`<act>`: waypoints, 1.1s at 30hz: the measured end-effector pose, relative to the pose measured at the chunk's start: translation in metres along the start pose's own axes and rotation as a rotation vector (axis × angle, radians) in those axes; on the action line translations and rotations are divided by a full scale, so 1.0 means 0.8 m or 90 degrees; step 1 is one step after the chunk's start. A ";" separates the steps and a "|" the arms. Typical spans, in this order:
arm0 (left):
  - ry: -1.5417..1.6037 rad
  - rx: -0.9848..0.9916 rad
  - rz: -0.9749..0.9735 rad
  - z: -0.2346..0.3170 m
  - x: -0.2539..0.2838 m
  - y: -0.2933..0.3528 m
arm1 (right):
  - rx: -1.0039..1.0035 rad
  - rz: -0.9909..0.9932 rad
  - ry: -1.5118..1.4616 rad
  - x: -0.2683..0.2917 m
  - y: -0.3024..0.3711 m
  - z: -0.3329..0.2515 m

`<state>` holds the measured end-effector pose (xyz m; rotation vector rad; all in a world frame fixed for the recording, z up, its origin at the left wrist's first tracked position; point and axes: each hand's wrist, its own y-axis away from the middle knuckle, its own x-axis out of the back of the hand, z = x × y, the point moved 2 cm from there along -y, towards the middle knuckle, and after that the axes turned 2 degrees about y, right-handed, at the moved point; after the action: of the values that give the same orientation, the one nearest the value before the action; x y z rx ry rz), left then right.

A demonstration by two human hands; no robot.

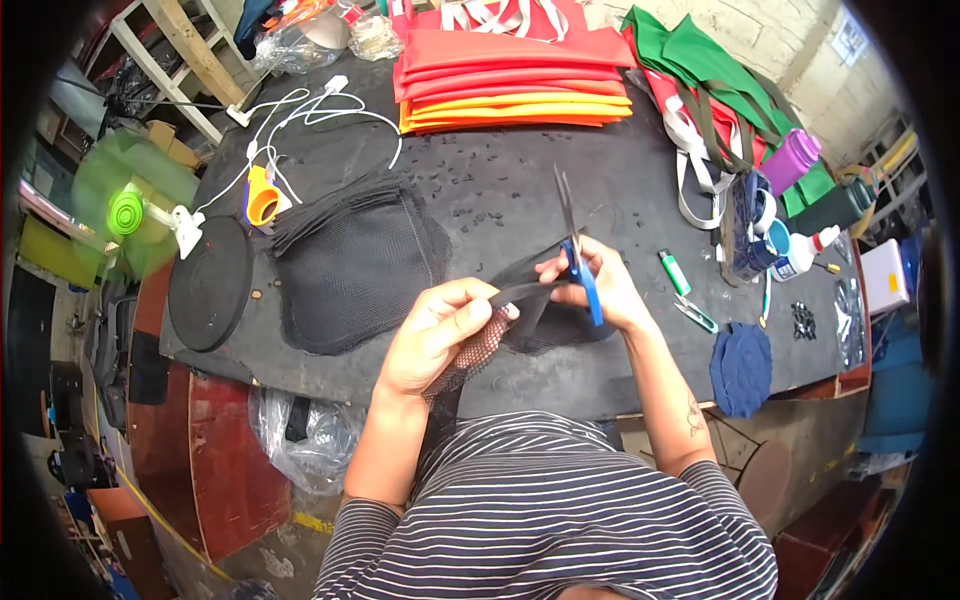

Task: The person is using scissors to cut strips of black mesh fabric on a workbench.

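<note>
My left hand (pixel 432 340) is closed on the edge of a piece of black mesh fabric (pixel 468 362), with a dark strip along that edge. Part of the mesh drapes over my fingers and hangs toward my lap. In my right hand (pixel 615 290) are scissors (pixel 588 290) with blue handles, their blades pointing up and away from me. Right fingers also touch the black strip, stretched between both hands. To the left on the table lies a pile of black mesh pieces (pixel 350 280), flat and roughly square.
Folded red and orange bags (pixel 510 80) are stacked at the back of the black table (pixel 320 140). Small black scraps lie before them. A roll of black strap (pixel 210 285) and green fan (pixel 126 210) are left; a green lighter (pixel 674 272), snips (pixel 697 314) and blue cloth (pixel 742 368) right.
</note>
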<state>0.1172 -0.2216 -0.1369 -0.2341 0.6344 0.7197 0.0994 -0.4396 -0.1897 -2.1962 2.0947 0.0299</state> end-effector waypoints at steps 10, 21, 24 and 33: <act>-0.267 0.147 0.103 -0.018 0.025 0.013 | -0.081 0.085 0.125 0.099 0.016 -0.079; -0.360 0.149 0.230 -0.081 0.083 -0.005 | -0.157 0.101 0.043 0.025 0.073 0.007; -0.330 0.168 0.226 -0.079 0.078 -0.004 | -0.331 -0.053 -0.006 -0.021 0.110 0.029; -0.302 0.117 0.222 -0.077 0.071 -0.003 | -0.457 -0.124 -0.075 -0.049 0.146 0.033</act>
<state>0.1232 -0.2177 -0.2209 0.2206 0.2838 1.0047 -0.0173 -0.4035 -0.2200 -2.6575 1.9885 1.0087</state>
